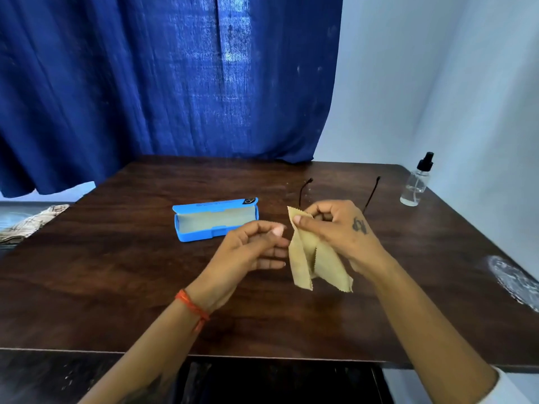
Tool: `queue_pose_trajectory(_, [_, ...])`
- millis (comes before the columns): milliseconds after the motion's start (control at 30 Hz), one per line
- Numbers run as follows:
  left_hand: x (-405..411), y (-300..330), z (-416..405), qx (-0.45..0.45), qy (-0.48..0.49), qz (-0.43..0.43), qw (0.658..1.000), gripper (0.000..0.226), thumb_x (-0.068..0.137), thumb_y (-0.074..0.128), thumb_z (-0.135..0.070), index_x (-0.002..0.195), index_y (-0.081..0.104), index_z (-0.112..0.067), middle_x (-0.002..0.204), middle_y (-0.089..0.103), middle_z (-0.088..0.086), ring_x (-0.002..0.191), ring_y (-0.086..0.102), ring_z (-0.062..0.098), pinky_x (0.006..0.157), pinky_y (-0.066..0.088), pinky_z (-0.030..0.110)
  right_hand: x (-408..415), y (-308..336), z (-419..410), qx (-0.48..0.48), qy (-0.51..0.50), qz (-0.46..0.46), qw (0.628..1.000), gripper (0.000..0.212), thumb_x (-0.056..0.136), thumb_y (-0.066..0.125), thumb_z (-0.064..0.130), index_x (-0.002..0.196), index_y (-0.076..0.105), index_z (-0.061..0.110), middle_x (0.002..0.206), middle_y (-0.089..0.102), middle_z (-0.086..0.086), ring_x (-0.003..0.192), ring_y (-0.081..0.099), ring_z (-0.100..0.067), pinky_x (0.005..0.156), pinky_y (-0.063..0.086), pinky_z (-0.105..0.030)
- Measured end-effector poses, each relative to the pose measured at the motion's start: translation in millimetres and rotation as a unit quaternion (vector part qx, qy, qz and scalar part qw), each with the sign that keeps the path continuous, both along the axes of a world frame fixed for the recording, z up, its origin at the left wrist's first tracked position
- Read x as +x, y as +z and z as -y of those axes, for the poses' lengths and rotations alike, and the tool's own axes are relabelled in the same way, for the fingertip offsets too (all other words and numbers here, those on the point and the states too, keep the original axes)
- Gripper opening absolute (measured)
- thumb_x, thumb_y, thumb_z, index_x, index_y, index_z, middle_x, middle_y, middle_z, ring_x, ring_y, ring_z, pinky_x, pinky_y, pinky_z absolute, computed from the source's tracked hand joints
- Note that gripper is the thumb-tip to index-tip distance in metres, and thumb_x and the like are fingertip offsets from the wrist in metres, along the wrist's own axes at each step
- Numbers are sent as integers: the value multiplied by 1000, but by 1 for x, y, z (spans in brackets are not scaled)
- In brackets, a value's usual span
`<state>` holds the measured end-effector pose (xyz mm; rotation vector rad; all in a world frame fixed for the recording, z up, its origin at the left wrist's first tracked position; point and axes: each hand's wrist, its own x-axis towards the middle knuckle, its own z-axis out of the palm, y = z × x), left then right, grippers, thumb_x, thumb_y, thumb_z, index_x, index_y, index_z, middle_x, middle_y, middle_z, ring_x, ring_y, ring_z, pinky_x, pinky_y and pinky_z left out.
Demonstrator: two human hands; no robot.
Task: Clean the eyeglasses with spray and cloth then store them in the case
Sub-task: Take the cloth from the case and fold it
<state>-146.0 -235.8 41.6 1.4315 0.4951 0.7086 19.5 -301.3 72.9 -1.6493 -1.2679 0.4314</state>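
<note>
My right hand (335,231) pinches the top of a tan cleaning cloth (318,263), which hangs folded above the dark wooden table (145,287). My left hand (250,249) is just left of the cloth with its fingers loosely curled, holding nothing. The eyeglasses lie behind my right hand; only their two black temple arms (304,191) show, and the lenses are hidden. A blue eyeglass case (215,220) lies open to the left, with a pale lining. A clear spray bottle (417,182) with a black nozzle stands at the table's far right.
A blue curtain (163,83) hangs behind the table. A pale wall (437,83) is on the right. A worn whitish patch (513,278) marks the table's right edge. Patterned fabric (32,223) lies off the table's left side.
</note>
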Motion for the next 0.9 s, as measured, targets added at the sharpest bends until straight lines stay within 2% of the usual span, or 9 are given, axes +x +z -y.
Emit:
queue_pose_trajectory(67, [1,-2,4,2,-40,-15,999,50,72,68,-38,117,56,-20,98,71,-1,94,68,17,76,57,31,-4,0,-1,7,-4,-6,1000,12,78,73,26,73,71,15,69,69,-9,58,58,-10,54,45,-23])
queue_pose_trajectory(133, [7,-6,11,37,-30,-58,997,60,70,76,-34,123,50,-24,104,68,-4,98,66,15,81,56,32,-10,0,-3,10,0,-5,1000,12,78,73,25,73,71,14,69,69,-9,57,57,-9,53,43,-21])
queue_pose_trajectory(233, [13,-9,13,118,86,-88,985,36,79,69,-12,112,59,-15,98,68,-2,90,64,12,83,52,29,-13,3,-5,-6,-8,3,1000,13,77,73,26,76,71,13,72,69,-9,61,57,-9,55,43,-19])
queue_pose_trajectory(300, [7,-8,5,81,126,-56,987,15,84,60,-6,94,67,-15,84,70,0,81,62,13,75,51,30,-8,6,-3,-13,-8,-44,999,13,79,71,22,77,71,10,73,67,-13,62,57,-10,55,45,-21])
queue_pose_trajectory(400, [-10,1,-6,-12,77,-19,997,13,86,58,-13,92,70,-13,81,74,0,76,67,12,64,56,25,3,8,4,-44,39,-181,982,11,84,66,15,80,69,6,75,67,-8,62,60,-7,53,53,-18])
queue_pose_trajectory(567, [-23,13,-8,-28,-4,-29,999,26,74,60,-33,89,73,-16,84,74,0,74,69,10,60,55,22,14,0,10,-78,96,-284,951,12,84,64,18,73,69,18,67,65,2,59,58,-8,55,52,-20])
queue_pose_trajectory(667, [-22,16,-6,-9,-8,-40,999,29,74,60,-35,93,73,-16,88,74,0,80,69,11,65,56,22,16,-6,7,-84,151,-364,915,7,79,64,17,83,70,15,81,69,-3,72,64,-14,71,55,-29])
queue_pose_trajectory(767, [-21,20,-7,2,-27,-59,998,29,75,60,-34,94,72,-15,90,74,1,84,69,13,69,57,25,11,-8,3,-122,213,-426,871,29,72,68,20,99,70,9,96,72,-11,87,68,-21,83,55,-37])
queue_pose_trajectory(900, [-14,32,-18,103,63,-69,990,19,86,59,-19,99,70,-13,94,73,1,90,67,13,76,56,26,4,-4,-10,-49,167,-368,913,32,62,74,17,94,72,12,95,73,-7,85,68,-14,77,57,-27])
